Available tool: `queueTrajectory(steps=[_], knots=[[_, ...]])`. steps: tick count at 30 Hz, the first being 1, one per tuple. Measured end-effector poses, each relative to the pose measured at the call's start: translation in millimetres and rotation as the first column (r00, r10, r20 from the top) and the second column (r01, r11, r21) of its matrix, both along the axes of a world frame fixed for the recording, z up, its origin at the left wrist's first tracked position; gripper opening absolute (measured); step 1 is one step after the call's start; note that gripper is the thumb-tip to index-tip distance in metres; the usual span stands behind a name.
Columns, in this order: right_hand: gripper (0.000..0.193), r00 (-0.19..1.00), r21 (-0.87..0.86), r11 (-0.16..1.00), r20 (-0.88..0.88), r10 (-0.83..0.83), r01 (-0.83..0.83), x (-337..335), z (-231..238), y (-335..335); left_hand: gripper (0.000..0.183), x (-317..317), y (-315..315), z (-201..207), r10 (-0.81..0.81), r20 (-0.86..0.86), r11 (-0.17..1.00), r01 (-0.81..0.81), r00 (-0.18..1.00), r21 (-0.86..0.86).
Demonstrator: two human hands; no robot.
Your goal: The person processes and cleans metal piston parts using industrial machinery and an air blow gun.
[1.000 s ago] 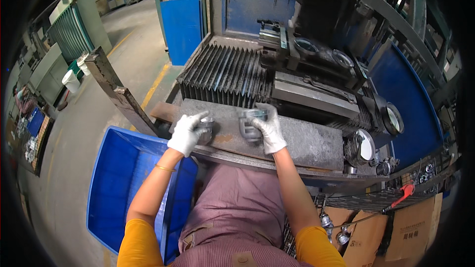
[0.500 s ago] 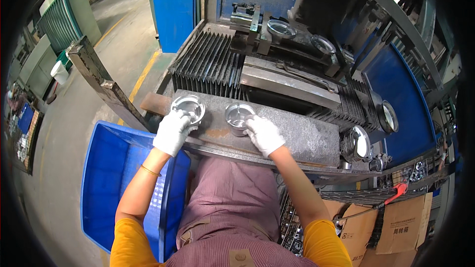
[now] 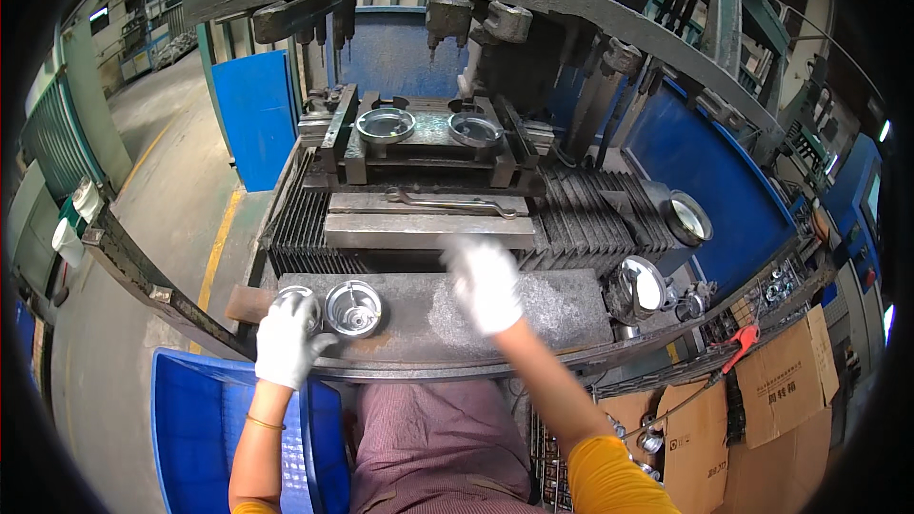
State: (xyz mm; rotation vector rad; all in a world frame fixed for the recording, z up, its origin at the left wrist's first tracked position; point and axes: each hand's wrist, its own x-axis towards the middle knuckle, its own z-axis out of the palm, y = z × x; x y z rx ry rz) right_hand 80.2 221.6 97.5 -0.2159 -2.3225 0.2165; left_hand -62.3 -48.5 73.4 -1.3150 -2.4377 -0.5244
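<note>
My left hand [image 3: 284,343], in a white glove, is at the left end of the grey metal ledge [image 3: 476,309]. Its fingers lie over a round silver metal cup [image 3: 307,297] and hide part of it, while the thumb sticks out to the side, off the cup. Just right of it stands a second silver metal cup [image 3: 353,309] with stepped rings inside, touched by neither hand. My right hand [image 3: 483,286], also gloved, is over the ledge's far edge, below the wrench [image 3: 452,203]. Motion smears its fingers, and no object shows in it.
Two round metal parts, a left one [image 3: 386,125] and a right one [image 3: 475,129], sit in the machine fixture under hanging drill heads [image 3: 447,19]. Black bellows [image 3: 590,214] flank the steel block. A blue bin [image 3: 205,419] stands lower left; cardboard boxes [image 3: 785,385] lie lower right.
The view has tilted up and turned right. My right hand has let go of its cup and moved away toward the machine. The two cups now stand closer together.
</note>
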Motion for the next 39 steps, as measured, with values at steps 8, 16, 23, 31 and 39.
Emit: queueTrajectory(steps=[8,16,23,31,39], knots=[[0.015,0.872,0.479,0.874,0.388,-0.297,0.084,-51,27,71,0.022,15,57,-44,-0.162,-0.109,0.959,0.131,0.981,-0.253],[0.033,0.998,-0.417,0.906,0.028,-0.063,0.069,-53,49,36,0.017,17,54,-52,-0.147,-0.067,0.959,0.126,0.987,-0.255],[0.039,0.990,-0.698,0.708,0.013,-0.141,0.110,-114,42,35,0.018,22,56,-47,-0.165,-0.044,0.964,0.152,0.985,-0.217],[0.034,0.967,-0.614,0.768,-0.032,-0.253,0.181,-105,47,23,0.018,23,50,-47,-0.177,-0.042,0.956,0.162,0.983,-0.245],[0.026,1.000,-0.147,0.989,-0.015,0.016,-0.018,-53,41,31,0.047,22,52,-30,-0.141,0.108,0.951,0.165,0.984,-0.262]])
